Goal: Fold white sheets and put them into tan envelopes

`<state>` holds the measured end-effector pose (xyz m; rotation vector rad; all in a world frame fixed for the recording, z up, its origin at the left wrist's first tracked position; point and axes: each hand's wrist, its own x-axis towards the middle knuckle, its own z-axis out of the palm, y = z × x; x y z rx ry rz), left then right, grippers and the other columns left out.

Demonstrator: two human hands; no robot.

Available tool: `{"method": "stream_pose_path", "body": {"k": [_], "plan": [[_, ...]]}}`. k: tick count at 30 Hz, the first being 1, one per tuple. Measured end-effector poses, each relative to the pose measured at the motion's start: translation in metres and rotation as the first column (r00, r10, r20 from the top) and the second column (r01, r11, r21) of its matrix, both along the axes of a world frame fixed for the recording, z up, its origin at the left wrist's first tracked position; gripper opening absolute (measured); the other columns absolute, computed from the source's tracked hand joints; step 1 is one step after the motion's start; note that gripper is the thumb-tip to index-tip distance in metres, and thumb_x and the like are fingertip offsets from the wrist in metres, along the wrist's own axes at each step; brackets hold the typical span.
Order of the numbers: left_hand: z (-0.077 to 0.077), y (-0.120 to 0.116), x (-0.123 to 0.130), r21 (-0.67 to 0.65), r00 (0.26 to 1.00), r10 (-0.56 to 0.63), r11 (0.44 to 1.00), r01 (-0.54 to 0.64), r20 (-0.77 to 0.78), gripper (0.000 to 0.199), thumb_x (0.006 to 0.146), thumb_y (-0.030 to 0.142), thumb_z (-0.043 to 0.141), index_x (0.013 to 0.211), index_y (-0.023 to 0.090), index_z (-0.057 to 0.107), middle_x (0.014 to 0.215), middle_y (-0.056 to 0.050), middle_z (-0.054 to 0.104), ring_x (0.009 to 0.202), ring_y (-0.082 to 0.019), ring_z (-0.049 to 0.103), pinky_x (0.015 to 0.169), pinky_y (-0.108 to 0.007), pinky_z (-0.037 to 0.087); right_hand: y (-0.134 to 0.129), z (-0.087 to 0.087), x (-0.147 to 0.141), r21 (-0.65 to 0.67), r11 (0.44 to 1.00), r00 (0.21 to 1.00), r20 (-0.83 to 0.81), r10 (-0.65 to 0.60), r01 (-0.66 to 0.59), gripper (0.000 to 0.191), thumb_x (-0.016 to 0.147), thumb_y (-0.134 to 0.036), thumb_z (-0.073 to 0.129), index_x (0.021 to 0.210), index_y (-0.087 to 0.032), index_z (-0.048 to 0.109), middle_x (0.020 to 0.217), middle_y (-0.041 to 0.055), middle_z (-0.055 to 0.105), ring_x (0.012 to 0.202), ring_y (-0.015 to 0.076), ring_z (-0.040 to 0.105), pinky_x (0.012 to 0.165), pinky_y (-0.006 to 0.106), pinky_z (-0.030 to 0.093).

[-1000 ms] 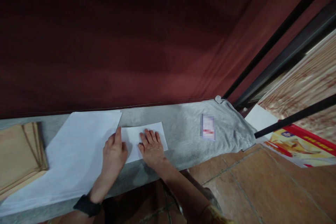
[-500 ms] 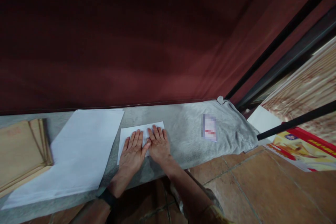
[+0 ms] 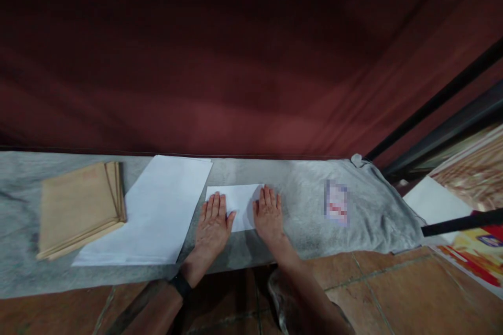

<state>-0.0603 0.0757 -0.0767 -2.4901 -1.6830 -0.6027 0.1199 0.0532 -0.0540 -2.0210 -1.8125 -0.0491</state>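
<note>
A small white paper (image 3: pixel 240 204) lies flat on the grey cloth (image 3: pixel 301 230). Over its left end rests my left hand (image 3: pixel 214 222), palm down with the thumb spread. My right hand (image 3: pixel 269 214) lies flat at the paper's right end, fingers stretched. Neither hand grips anything. To the left are larger white sheets (image 3: pixel 161 209), and a stack of brown envelopes (image 3: pixel 78 204) partly covers them.
A small blurred card (image 3: pixel 337 203) with red marks lies on the cloth at right. Dark red fabric (image 3: pixel 236 89) rises behind. Black bars (image 3: pixel 463 224) and a colourful printed sheet (image 3: pixel 479 256) are at far right, above floor tiles (image 3: pixel 377 285).
My hands have moved apart, from side by side on the middle of the small paper to its two ends. The view has shifted left, so things appear further right.
</note>
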Motion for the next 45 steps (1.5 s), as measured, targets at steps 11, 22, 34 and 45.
{"method": "stream_pose_path", "body": {"k": [11,22,34,45], "plan": [[0.002,-0.011,0.016,-0.076,0.990,-0.134,0.989,0.130,-0.046,0.057,0.097,0.018,0.039,0.152,0.005,0.045,0.159,-0.019,0.043,0.152,-0.028,0.035,0.125,-0.048,0.028,0.025,0.003,-0.035,-0.150,0.961,0.971,-0.088,0.222,-0.233,0.053,0.109,-0.039,0.031,0.154,-0.015,0.044,0.163,0.0096,0.040,0.152,0.0224,0.036,0.126,0.044,0.025],[0.012,-0.002,-0.016,-0.114,1.000,-0.021,0.993,0.021,-0.002,0.068,0.104,0.046,0.031,0.152,0.000,0.042,0.160,-0.023,0.038,0.151,-0.033,0.036,0.123,-0.051,0.031,0.021,-0.014,-0.005,-0.029,0.998,0.996,0.070,0.051,-0.049,0.058,0.107,-0.039,0.037,0.155,-0.007,0.041,0.160,0.0193,0.042,0.149,0.0307,0.039,0.122,0.050,0.028],[0.019,-0.018,0.003,-0.110,0.985,-0.166,0.981,0.160,-0.042,0.058,0.104,0.043,0.038,0.155,0.015,0.043,0.162,-0.012,0.041,0.153,-0.031,0.033,0.126,-0.054,0.024,0.008,0.014,0.017,-0.141,0.973,0.976,-0.091,-0.197,0.183,0.051,0.099,-0.029,0.045,0.143,-0.006,0.051,0.124,0.0233,0.066,0.111,0.0324,0.065,0.093,0.041,0.049],[0.021,-0.017,0.001,-0.152,0.985,-0.169,0.975,0.161,-0.041,0.057,0.104,0.044,0.039,0.154,0.017,0.045,0.163,-0.011,0.040,0.153,-0.031,0.032,0.125,-0.055,0.025,0.016,0.020,0.040,-0.290,0.954,0.763,-0.598,-0.246,0.081,0.018,0.084,-0.034,0.061,0.093,-0.020,0.068,0.081,0.0079,0.072,0.084,0.0265,0.069,0.074,0.034,0.050]]}}
